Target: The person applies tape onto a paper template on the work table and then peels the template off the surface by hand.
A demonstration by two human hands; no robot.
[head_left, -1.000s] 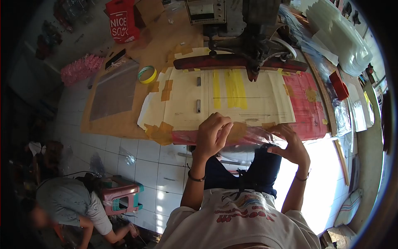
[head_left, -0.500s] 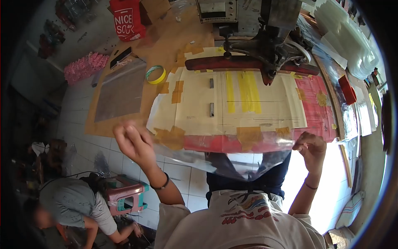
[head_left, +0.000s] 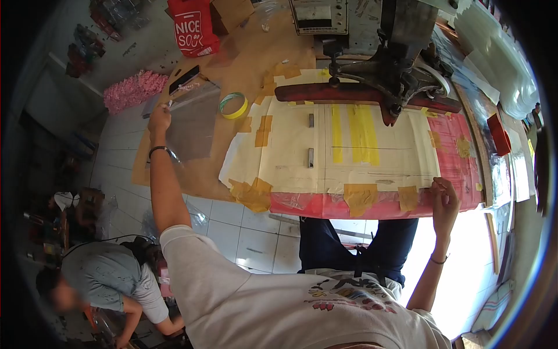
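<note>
My left hand (head_left: 159, 119) reaches out to the far left corner of a pile of clear plastic sheets (head_left: 195, 131) on the brown board. Its fingers are pinched at the sheet's edge, where a pale streak runs along the plastic. My right hand (head_left: 445, 200) is at the front right of the pad, by the corner of the cream paper (head_left: 401, 151). Its fingers are loosely bent and apart, and I see nothing in them. Two small metal blocks (head_left: 311, 157) and yellow tape strips lie on the paper.
A press head with a dark red bar (head_left: 325, 92) overhangs the pad's back. A yellow tape roll (head_left: 233, 106), a phone (head_left: 184, 79) and a red bag (head_left: 192, 29) are on the table. A person (head_left: 104, 279) crouches at lower left.
My left hand has swung far out to the left, onto the sheet pile. The clear sheet that hung between my hands at the front edge is gone from there. My right hand has shifted slightly.
</note>
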